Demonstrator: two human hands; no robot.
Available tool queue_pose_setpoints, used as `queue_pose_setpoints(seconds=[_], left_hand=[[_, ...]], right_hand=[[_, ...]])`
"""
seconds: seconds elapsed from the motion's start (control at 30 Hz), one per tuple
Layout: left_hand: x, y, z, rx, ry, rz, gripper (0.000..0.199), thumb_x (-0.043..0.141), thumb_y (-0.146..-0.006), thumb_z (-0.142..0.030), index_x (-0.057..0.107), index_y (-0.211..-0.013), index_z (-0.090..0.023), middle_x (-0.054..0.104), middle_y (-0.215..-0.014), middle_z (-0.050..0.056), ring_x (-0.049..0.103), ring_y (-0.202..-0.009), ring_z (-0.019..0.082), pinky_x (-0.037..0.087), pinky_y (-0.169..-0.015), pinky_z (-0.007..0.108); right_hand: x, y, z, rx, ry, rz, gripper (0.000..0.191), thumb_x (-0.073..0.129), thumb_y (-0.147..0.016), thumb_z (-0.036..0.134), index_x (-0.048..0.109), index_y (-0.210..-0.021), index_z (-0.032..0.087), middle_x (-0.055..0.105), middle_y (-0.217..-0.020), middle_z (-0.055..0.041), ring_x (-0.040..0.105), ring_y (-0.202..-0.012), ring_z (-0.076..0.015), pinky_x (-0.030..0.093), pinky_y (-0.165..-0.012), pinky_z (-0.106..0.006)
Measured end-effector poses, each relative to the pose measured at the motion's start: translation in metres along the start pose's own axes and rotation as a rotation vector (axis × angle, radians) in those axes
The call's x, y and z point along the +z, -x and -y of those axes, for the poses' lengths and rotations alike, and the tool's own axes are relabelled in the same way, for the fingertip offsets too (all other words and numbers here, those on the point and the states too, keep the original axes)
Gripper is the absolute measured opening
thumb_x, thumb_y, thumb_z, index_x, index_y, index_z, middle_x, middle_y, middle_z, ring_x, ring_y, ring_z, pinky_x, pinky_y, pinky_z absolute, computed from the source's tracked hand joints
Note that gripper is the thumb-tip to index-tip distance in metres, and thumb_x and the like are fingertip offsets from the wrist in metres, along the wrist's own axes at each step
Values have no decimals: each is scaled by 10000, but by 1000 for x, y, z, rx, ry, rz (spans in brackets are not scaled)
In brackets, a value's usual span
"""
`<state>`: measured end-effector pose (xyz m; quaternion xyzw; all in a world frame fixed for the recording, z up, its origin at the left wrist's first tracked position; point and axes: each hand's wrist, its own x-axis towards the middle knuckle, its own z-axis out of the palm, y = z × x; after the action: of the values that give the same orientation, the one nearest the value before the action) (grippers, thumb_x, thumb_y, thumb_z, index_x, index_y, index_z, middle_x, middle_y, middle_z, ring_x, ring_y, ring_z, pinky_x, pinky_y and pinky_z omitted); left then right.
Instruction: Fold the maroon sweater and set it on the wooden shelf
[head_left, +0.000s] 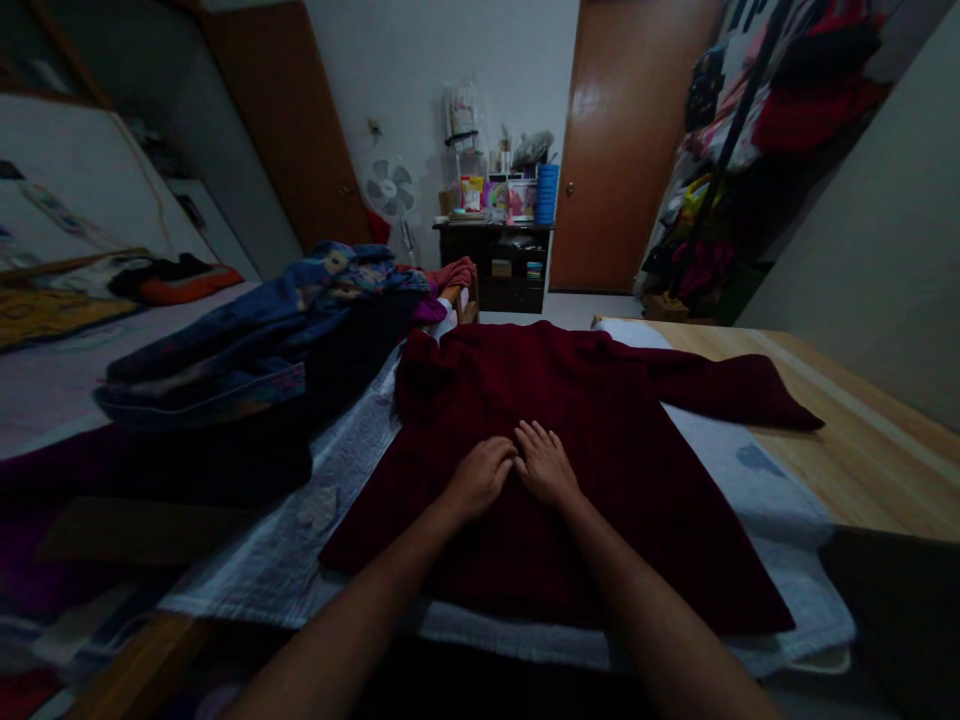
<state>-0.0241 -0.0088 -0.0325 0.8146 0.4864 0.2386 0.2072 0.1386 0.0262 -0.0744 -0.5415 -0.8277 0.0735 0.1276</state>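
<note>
My feed's got the dark-red, long-sleeved fabric garment point(622, 470) spread on a white cloth point(352, 430), right hand point(545, 465) flat on it gripping nothing, left hand point(484, 475) curled (can't tell if that grip's pinching), and it looks soft and floppy, so I'd grab the hem corners point(772, 612).

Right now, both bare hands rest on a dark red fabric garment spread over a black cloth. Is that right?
Not quite: the head view shows a bluish-white cloth, not a black one. The bare left hand and bare right hand do rest on the dark red fabric garment spread over it.
</note>
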Motion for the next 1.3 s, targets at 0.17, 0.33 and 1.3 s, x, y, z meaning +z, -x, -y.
queue_pose_setpoints(seconds=[0.17,0.33,1.3], left_hand=[[16,-36,46,-124,-420,93,504,366,-952,-433,406,-1411,-229,310,-1539,67,239,-1421,259,196,-1151,465],[8,-46,74,-285,-526,125,665,300,-892,-657,310,-1465,-318,250,-1563,65,176,-1434,322,170,-1133,523],[58,-149,70,-363,-516,-127,593,383,-918,-476,301,-1476,-290,340,-1517,119,243,-1406,350,208,-1110,525]], right_hand=[[1,-1,1,7,-2,-20,576,359,-937,449,365,-1447,181,329,-1523,-54,222,-1419,-229,148,-1151,-432],[1,-2,0,12,-9,-11,582,382,-925,446,375,-1441,177,313,-1531,-43,213,-1421,-232,140,-1154,-429],[-6,-53,-55,296,-2,76,609,273,-953,449,300,-1480,144,231,-1557,-65,177,-1437,-240,151,-1153,-425]])
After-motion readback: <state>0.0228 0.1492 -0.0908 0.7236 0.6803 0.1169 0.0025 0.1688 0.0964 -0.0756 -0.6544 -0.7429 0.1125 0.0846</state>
